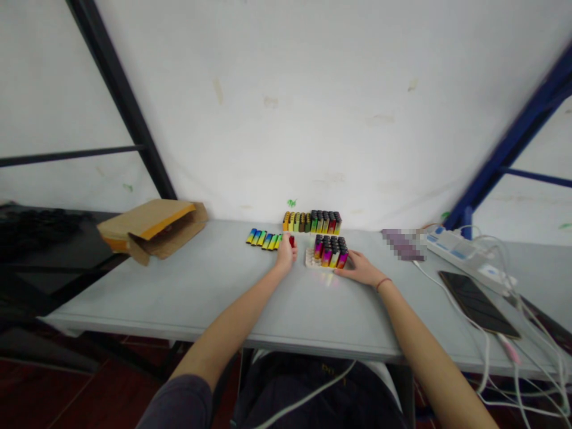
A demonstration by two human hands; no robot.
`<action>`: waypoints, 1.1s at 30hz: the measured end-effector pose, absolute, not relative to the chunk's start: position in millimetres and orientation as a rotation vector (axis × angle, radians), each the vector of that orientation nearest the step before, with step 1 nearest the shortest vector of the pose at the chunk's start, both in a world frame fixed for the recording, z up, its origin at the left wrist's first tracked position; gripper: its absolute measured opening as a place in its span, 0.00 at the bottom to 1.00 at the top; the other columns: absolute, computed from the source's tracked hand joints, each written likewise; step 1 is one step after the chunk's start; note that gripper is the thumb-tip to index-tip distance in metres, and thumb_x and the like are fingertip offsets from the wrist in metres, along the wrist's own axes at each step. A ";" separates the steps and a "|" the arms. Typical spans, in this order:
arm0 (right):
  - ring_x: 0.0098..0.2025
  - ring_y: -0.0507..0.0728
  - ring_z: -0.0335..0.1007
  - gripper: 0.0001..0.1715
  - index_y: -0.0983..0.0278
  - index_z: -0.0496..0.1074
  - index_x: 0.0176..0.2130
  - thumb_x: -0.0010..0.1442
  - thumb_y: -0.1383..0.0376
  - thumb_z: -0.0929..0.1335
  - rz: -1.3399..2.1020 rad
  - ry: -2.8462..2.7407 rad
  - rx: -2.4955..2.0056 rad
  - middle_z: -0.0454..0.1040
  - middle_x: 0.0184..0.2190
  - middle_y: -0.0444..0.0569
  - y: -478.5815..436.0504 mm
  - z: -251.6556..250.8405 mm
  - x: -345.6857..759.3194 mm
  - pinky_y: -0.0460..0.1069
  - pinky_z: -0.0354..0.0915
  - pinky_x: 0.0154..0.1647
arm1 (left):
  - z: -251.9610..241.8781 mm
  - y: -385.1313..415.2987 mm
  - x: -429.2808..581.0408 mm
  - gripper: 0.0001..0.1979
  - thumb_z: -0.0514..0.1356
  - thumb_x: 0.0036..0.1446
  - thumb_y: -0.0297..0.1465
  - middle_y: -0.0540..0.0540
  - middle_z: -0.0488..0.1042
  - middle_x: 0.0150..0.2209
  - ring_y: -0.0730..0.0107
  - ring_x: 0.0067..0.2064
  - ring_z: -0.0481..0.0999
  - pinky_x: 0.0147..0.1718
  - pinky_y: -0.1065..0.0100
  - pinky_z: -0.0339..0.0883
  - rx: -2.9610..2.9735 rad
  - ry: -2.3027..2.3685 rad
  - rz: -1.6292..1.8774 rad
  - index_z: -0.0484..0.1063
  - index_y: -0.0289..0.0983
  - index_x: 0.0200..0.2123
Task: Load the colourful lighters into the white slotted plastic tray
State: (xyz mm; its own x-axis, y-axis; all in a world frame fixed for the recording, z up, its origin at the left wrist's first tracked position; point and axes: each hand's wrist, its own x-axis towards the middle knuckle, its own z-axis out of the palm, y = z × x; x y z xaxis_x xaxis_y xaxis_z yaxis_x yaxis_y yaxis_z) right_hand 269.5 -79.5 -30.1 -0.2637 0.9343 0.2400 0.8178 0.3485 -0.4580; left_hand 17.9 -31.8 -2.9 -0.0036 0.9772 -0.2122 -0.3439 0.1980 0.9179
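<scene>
My left hand (pixel 285 255) is closed around a lighter, its dark red end (pixel 292 241) showing above the fingers. Just left of it, several blue, green and yellow lighters (pixel 263 239) lie side by side on the table. To the right stands a white tray (pixel 310 261) with holes, partly filled with upright black-topped lighters (pixel 330 252) in purple, pink and yellow. My right hand (pixel 361 269) grips the tray's right side, thumb at the front corner. Behind, against the wall, more upright lighters (pixel 326 222) stand beside a block of yellow to brown ones (pixel 296 222).
An opened cardboard box (pixel 152 226) lies at the table's left. On the right are a dark phone (pixel 478 302), a blurred-out purple item (pixel 404 244), and a white power strip (pixel 469 256) with tangled white cables (pixel 486 363). The wall borders the table's back.
</scene>
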 end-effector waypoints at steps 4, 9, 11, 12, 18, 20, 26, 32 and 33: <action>0.58 0.69 0.65 0.43 0.64 0.67 0.56 0.49 0.43 0.71 0.338 -2.145 -1.525 0.71 0.56 0.58 -80.3 -29.3 269.5 0.63 0.61 0.60 | -2.1 -33.0 18.3 0.19 0.45 0.59 0.45 0.58 0.46 0.12 0.80 0.12 0.43 0.12 0.76 0.37 0.732 1.072 1.256 0.53 0.40 0.21; 0.57 0.69 0.66 0.42 0.66 0.68 0.55 0.50 0.43 0.70 0.355 -2.167 -1.533 0.72 0.55 0.60 -82.3 -25.7 268.1 0.62 0.61 0.60 | -1.2 -35.2 18.6 0.18 0.45 0.60 0.42 0.58 0.47 0.12 0.80 0.12 0.43 0.12 0.76 0.38 0.719 1.078 1.301 0.53 0.40 0.21; 0.57 0.69 0.66 0.42 0.66 0.67 0.56 0.50 0.43 0.70 0.353 -2.169 -1.531 0.71 0.55 0.59 -82.5 -25.2 267.8 0.62 0.61 0.60 | -1.3 -35.6 18.4 0.18 0.45 0.60 0.43 0.58 0.47 0.12 0.80 0.12 0.43 0.12 0.76 0.39 0.717 1.052 1.317 0.53 0.40 0.22; 0.57 0.69 0.65 0.43 0.66 0.67 0.56 0.50 0.43 0.70 0.350 -2.167 -1.530 0.71 0.55 0.59 -82.5 -25.3 267.9 0.62 0.61 0.60 | -1.3 -35.6 18.3 0.18 0.45 0.60 0.44 0.59 0.46 0.12 0.81 0.12 0.43 0.13 0.76 0.39 0.718 1.038 1.315 0.53 0.40 0.22; 0.59 0.69 0.64 0.44 0.67 0.66 0.57 0.51 0.43 0.70 0.352 -2.173 -1.560 0.70 0.56 0.60 -81.6 -26.8 268.7 0.62 0.60 0.61 | 0.7 -36.6 17.8 0.19 0.45 0.60 0.45 0.59 0.45 0.12 0.80 0.12 0.43 0.12 0.76 0.38 0.740 1.006 1.252 0.53 0.40 0.21; 0.59 0.69 0.64 0.44 0.67 0.66 0.57 0.51 0.44 0.70 0.351 -2.174 -1.553 0.70 0.57 0.59 -81.5 -26.8 268.8 0.62 0.60 0.61 | 1.6 -36.7 17.5 0.18 0.44 0.60 0.43 0.58 0.45 0.12 0.80 0.12 0.43 0.12 0.76 0.37 0.732 1.014 1.241 0.54 0.40 0.21; 0.58 0.69 0.64 0.44 0.67 0.66 0.57 0.50 0.43 0.70 0.347 -2.173 -1.552 0.70 0.56 0.60 -81.8 -26.3 268.5 0.62 0.60 0.61 | 0.2 -32.7 15.6 0.15 0.46 0.57 0.41 0.59 0.45 0.12 0.80 0.12 0.43 0.12 0.76 0.37 0.713 1.021 1.274 0.55 0.40 0.22; 0.58 0.69 0.65 0.43 0.65 0.67 0.57 0.50 0.43 0.71 0.343 -2.158 -1.524 0.71 0.56 0.58 -80.7 -28.1 269.2 0.62 0.61 0.60 | -7.6 -28.2 17.4 0.18 0.47 0.60 0.48 0.59 0.54 0.16 0.79 0.14 0.52 0.14 0.75 0.48 0.987 0.965 1.303 0.60 0.39 0.30; 0.57 0.69 0.65 0.43 0.64 0.67 0.57 0.49 0.43 0.71 0.340 -2.155 -1.521 0.71 0.55 0.58 -80.3 -28.7 269.3 0.63 0.61 0.60 | -8.4 -28.8 17.8 0.16 0.48 0.61 0.46 0.58 0.57 0.18 0.78 0.16 0.56 0.16 0.74 0.52 1.123 0.982 1.341 0.61 0.39 0.34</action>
